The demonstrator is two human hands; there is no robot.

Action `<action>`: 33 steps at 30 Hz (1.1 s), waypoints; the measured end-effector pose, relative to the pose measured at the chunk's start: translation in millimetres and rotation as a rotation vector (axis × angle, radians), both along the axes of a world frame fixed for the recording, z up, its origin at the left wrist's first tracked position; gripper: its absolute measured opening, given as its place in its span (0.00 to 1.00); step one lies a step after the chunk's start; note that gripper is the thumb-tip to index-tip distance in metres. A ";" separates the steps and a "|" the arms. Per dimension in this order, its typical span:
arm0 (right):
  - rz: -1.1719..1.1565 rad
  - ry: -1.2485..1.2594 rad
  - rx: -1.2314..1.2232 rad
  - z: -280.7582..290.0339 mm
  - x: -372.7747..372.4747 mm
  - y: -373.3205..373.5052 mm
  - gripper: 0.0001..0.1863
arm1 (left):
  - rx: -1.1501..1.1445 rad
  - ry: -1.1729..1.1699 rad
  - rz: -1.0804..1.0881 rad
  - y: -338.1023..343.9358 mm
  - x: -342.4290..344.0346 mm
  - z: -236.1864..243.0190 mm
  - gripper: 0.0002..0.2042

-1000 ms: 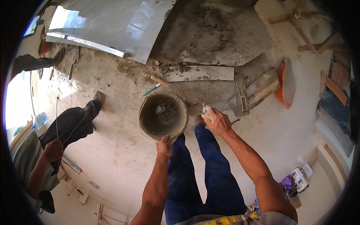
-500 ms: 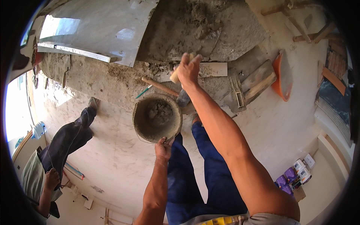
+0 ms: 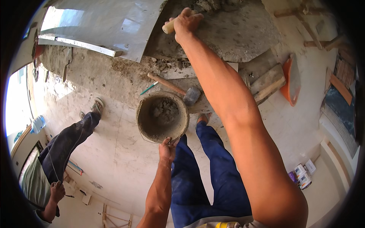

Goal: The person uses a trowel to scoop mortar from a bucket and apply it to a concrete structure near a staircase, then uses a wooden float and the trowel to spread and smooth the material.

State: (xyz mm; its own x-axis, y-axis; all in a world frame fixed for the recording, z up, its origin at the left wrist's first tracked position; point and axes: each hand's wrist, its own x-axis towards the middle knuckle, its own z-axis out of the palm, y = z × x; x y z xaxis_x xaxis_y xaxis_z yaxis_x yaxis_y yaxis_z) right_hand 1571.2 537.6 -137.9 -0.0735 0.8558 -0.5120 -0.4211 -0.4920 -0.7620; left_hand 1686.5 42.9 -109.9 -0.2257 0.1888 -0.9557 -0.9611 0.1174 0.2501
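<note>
My left hand [image 3: 168, 149] grips the near rim of a round, mortar-smeared bucket [image 3: 181, 123], fingers curled at its edge. Grey mortar [image 3: 164, 109] lies in the bottom. Stretched far forward over the grey mortar bed [image 3: 243, 34], my right hand [image 3: 187, 23] is closed round a tool's pale wooden handle [image 3: 169, 27]; the rest of that tool is hidden behind the hand. Between bucket and mortar bed lies a mallet [image 3: 192, 96] with a dark head and wooden shaft. A thin green pencil-like stick [image 3: 149, 88] rests left of its shaft.
A large glossy grey slab [image 3: 102, 26] stands at the far left. Beside it lies a trowel [image 3: 66, 68]. Rightward are a dirty wooden board [image 3: 270, 83] and an orange basin [image 3: 291, 81]. At the left another person [image 3: 70, 140] stands holding a thin cord.
My right hand has moved forward, away from me, with the wooden-handled tool, from the white strip to over the mortar bed. My left hand keeps hold of the bucket. The other person's foot has shifted.
</note>
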 end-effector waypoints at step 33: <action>0.116 -0.323 -0.146 50.5 183.5 -64.5 0.16 | -0.029 -0.017 0.043 -5.9 -1.1 -6.7 0.20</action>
State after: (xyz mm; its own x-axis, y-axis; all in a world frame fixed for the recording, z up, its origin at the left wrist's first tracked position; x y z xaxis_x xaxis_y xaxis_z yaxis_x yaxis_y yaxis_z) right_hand 1754.7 473.0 -87.4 0.0198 0.7676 -0.6406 -0.1054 -0.6356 -0.7648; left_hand 1685.4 37.1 -116.6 -0.2163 0.1514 -0.9645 -0.9695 0.0831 0.2304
